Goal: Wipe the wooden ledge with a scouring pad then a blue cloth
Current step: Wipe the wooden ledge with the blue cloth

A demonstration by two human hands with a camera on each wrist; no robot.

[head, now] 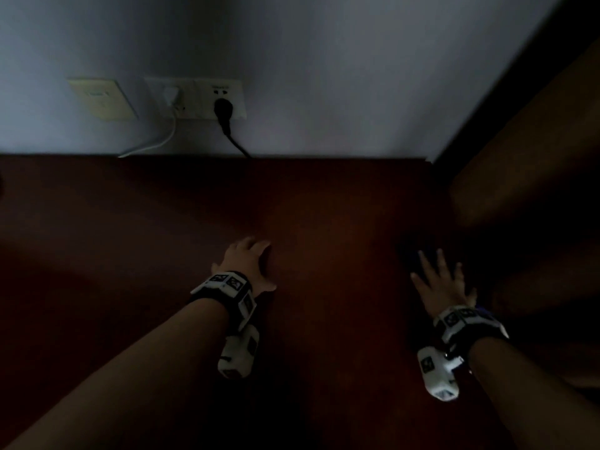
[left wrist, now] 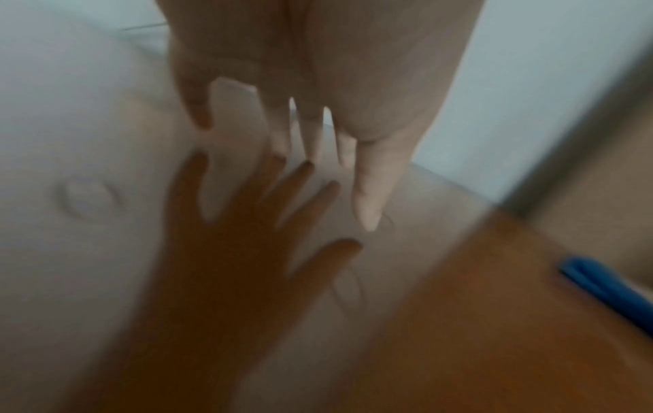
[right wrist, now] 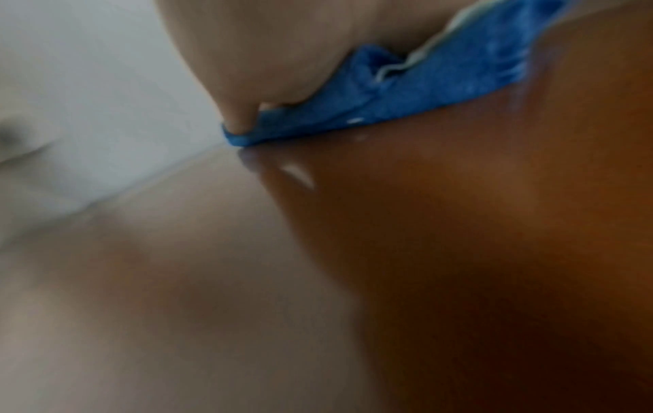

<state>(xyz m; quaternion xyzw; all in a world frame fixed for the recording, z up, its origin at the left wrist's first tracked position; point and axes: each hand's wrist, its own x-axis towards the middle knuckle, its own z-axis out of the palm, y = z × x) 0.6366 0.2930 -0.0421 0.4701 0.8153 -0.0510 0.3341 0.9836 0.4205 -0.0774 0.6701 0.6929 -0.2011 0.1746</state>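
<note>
- Right hand (head: 443,280): fingers spread and straight, palm pressed flat on the blue cloth (right wrist: 417,92); no curl round it, no pinch.
- Blue cloth: lying on the wooden ledge (head: 308,222), trapped beneath the right palm, a crumpled edge poking out past the fingertip in the right wrist view; in the head view little more than a dark patch by the fingers.
- Left hand (head: 248,264): resting on the ledge well apart from the cloth, holding nothing; fingers look straight in the left wrist view, more bent in the dim head view.
- Key relation: cloth directly under the right hand, far to the right of the left; right hand plainly the nearer and the working one.
- Position on ledge: cloth near the right end, close to the dark side panel (head: 519,157); bare wood stretching leftward and back toward the wall (head: 324,76).
- Judged step: cloth stage of the wipe; likely stroke leftward or toward the wall, with flat downward pressure.
- Scouring pad: not seen in any view.
- Wall fittings: double socket (head: 207,95) with black plug (head: 223,108), above the ledge's rear edge.
</note>
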